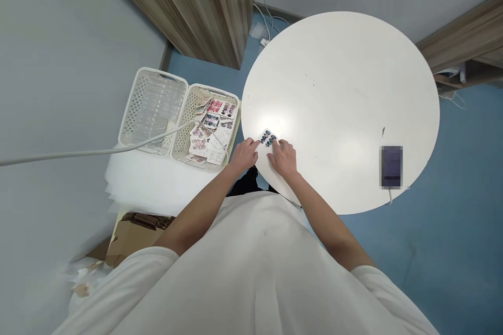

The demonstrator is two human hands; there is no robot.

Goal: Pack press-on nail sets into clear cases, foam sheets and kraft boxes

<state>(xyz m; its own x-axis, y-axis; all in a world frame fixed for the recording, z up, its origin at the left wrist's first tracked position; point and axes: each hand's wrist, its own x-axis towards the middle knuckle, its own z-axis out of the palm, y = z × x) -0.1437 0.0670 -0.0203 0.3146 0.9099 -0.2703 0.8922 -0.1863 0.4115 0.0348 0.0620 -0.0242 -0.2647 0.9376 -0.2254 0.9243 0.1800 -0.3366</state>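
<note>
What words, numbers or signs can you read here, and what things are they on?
None can be read.
White paper cards with tiny dark print in the white plastic basket with holes: too small to read.
Small white card with dark, shiny oval pieces: no readable writing.
Dark rectangular object on the round white table: pixelated, so I can't tell.

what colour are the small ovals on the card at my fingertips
The ovals look mostly dark blue and teal, best seen in the head view.
</note>
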